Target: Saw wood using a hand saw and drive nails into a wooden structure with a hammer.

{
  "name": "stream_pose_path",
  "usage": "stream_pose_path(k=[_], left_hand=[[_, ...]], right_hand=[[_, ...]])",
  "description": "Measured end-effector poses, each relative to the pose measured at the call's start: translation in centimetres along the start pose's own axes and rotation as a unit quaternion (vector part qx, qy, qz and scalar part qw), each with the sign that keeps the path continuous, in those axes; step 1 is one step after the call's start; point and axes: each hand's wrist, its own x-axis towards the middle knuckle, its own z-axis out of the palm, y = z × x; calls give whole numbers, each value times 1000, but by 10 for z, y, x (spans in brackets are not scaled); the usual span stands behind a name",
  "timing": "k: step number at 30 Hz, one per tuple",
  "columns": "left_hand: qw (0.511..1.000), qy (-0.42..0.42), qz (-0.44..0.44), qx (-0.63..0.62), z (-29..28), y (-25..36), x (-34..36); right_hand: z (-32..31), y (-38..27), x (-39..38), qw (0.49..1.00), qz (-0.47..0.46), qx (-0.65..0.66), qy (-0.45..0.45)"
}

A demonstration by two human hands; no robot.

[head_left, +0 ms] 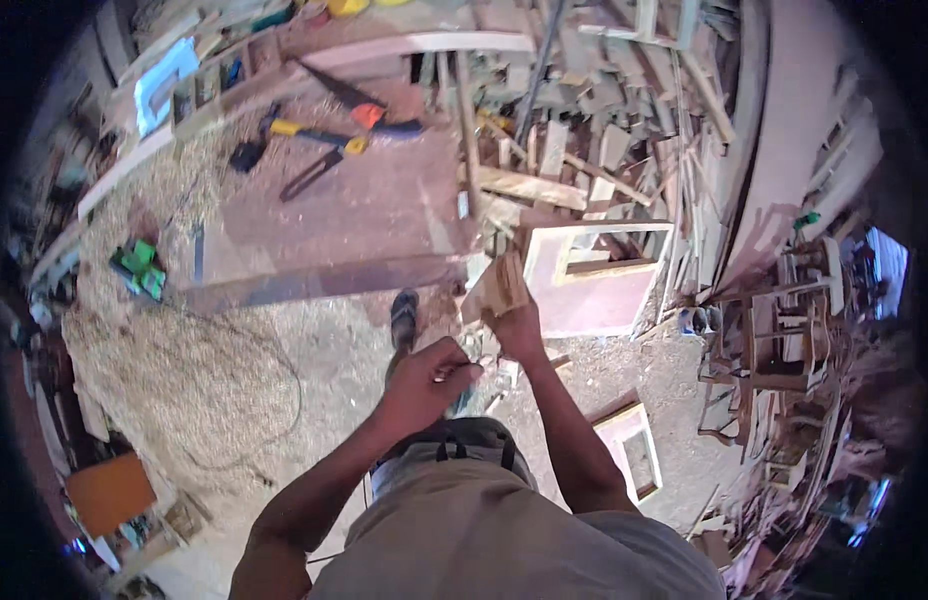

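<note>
My right hand (516, 325) is wrapped round the lower end of a short, light-brown wooden block (501, 283), which it holds up in front of me. Beside it and a little nearer, my left hand (431, 385) is curled with thumb and fingers drawn together. Whatever it may pinch is too small or hidden to name. Just past the block, to its right, leans a pale wooden panel (584, 300) with a framed rectangular opening. The brown-topped workbench (384, 215) lies ahead and to the left of both hands.
On the bench lie a handsaw (336, 88), a hammer (319, 134) with a yellow-and-blue handle and a dark tool (311, 176). Offcuts (594, 150) heap up behind. A green power tool (139, 268) sits among shavings, a cord trailing nearby. Another frame (629, 450) and stacked chairs (784, 345) stand right.
</note>
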Motion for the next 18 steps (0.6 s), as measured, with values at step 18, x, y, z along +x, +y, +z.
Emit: stream_pose_path(k=[18], left_hand=[[959, 208, -194, 2, -50, -143, -69]], right_hand=[[139, 169, 40, 894, 167, 391, -140]])
